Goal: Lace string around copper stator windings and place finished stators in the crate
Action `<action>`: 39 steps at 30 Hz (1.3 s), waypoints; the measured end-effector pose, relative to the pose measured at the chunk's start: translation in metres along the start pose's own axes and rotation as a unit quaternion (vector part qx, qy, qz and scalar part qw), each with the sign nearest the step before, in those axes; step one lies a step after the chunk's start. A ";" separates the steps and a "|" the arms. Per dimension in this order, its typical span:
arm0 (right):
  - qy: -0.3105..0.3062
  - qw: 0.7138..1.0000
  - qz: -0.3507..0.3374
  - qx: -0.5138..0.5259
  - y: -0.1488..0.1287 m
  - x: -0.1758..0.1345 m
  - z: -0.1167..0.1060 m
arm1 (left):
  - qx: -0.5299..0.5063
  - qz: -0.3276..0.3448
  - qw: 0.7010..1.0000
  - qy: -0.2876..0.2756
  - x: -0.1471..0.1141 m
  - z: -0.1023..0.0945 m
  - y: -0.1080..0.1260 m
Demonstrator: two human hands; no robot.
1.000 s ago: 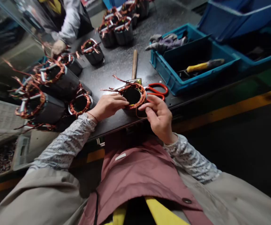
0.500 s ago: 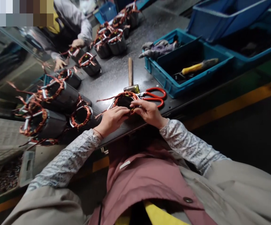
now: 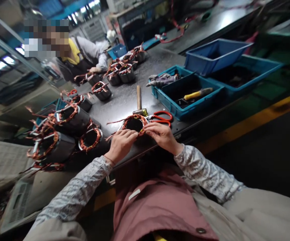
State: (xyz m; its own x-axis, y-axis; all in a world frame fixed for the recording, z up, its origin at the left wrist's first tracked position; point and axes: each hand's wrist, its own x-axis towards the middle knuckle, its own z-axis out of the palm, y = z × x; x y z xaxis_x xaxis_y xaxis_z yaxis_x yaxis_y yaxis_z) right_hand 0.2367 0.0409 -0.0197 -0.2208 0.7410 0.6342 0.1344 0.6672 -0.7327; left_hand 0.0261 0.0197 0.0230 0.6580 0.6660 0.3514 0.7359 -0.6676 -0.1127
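A person's two bare hands work at the near edge of a dark worktop (image 3: pixel 121 102), and I watch from afar, looking down. Between the hands stands one stator (image 3: pixel 135 124), its round opening facing up, ringed with copper winding. The left hand (image 3: pixel 123 142) has its fingers bent over the near left rim, grasping it (the thumb is hidden from me). The right hand (image 3: pixel 163 135) has thumb and fingers drawn together at the right rim; I cannot tell whether they pinch the winding or a thin strand. Just behind the stator lies a hammer (image 3: pixel 139 100), handle pointing away. Red-handled scissors (image 3: pixel 153 116) lie beside it, behind the right hand. Farther right, a blue bin (image 3: pixel 170 106) holds a yellow-handled tool (image 3: pixel 195 94). More stators (image 3: pixel 62 147) are piled at left. Across the worktop, a co-worker's hand (image 3: pixel 94 69) touches another.
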 end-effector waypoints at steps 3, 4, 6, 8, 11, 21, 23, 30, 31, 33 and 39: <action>0.022 0.991 0.024 -0.129 -0.023 -0.024 -0.008 | -0.046 -0.032 0.998 0.026 -0.002 0.003 0.003; -0.007 0.983 0.023 -0.181 -0.029 -0.031 -0.009 | -0.066 -0.042 0.997 0.027 -0.002 0.004 0.003; -0.076 0.960 0.020 -0.268 -0.039 -0.041 -0.006 | -0.094 -0.057 0.994 0.020 -0.002 0.005 0.003; -0.124 0.942 0.021 -0.310 -0.043 -0.045 0.000 | -0.105 -0.062 0.992 0.015 -0.001 0.004 0.002; -0.156 0.941 0.037 -0.299 -0.042 -0.043 0.006 | -0.109 -0.056 0.992 0.013 0.001 0.001 0.002; -0.162 0.950 0.130 -0.235 -0.026 -0.029 0.007 | -0.126 -0.082 0.988 -0.027 0.006 -0.004 0.002; -0.145 0.955 0.130 -0.225 -0.025 -0.028 0.006 | -0.116 -0.087 0.989 -0.035 0.006 -0.005 0.002; -0.153 0.975 0.095 -0.128 -0.024 -0.030 0.001 | -0.117 -0.087 0.989 -0.040 0.007 -0.005 -0.001; -0.149 0.975 0.099 -0.132 -0.022 -0.031 0.001 | -0.118 -0.087 0.988 -0.039 0.007 -0.004 -0.002; -0.144 0.971 0.113 -0.153 -0.018 -0.031 0.004 | -0.120 -0.089 0.988 -0.041 0.007 -0.004 -0.002; -0.141 0.958 0.130 -0.215 -0.014 -0.015 0.014 | -0.179 -0.135 0.973 -0.060 0.008 -0.011 -0.001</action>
State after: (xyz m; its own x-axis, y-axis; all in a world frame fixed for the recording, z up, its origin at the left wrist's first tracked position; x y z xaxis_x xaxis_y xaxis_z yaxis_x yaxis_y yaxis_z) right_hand 0.2241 0.0190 -0.0224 -0.3696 0.8765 0.3083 0.5916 0.4779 -0.6494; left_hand 0.0294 0.0220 0.0361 0.4773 0.8532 0.2104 0.7963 -0.5212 0.3071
